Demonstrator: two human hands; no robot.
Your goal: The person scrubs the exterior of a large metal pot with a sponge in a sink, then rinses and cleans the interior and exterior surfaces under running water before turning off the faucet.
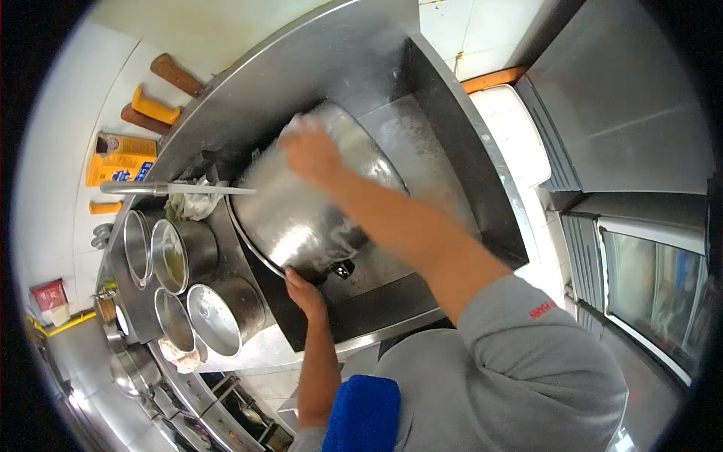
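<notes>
A large metal pot (301, 203) lies tipped in the steel sink (486, 169), its wet outer wall turned up. My left hand (305, 295) grips the pot's rim at the near side. Across the far part of the wall is my right hand (310, 151), blurred by motion, with its fingers curled against the metal. Something pale shows at those fingers, too smeared to name. From the tap (135, 188) at the left, water runs onto the pot beside its rim. A black handle (343, 269) sticks out on the near side.
Several smaller metal pots (215, 320) stand on the ledge left of the sink. A crumpled cloth (203, 202) lies behind the tap. Knives with brown handles (177, 74) and a yellow packet (120, 160) are along the wall. A white container (512, 135) stands right of the sink.
</notes>
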